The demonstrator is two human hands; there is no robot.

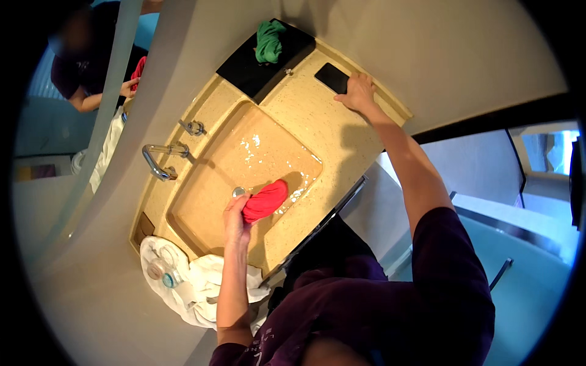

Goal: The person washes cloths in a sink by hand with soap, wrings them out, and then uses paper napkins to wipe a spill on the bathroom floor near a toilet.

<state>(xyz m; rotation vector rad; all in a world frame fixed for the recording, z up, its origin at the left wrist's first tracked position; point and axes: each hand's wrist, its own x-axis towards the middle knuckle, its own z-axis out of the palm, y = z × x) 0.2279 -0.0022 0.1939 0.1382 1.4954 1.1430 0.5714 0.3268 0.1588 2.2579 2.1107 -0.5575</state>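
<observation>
My left hand (236, 222) grips one end of a bundled, twisted red cloth (265, 201). It holds the cloth above the stone washbasin (219, 169), near the round metal drain stopper (238, 191). Light glints off water in the basin. Out to the right, my right hand (359, 91) is on the near end of a dark-screened smartphone (331, 78), thumb on one side and fingers on the other. The phone is at the countertop (297, 98), close to the wall; whether it rests fully on the surface I cannot tell.
Behind the basin are a chrome faucet (160, 160) and a tap handle (194, 127). A green cloth (269, 42) sits on a black box (242, 68). White towels (206, 270) with glasses (168, 274) lie at the left end. A mirror (78, 123) rises behind.
</observation>
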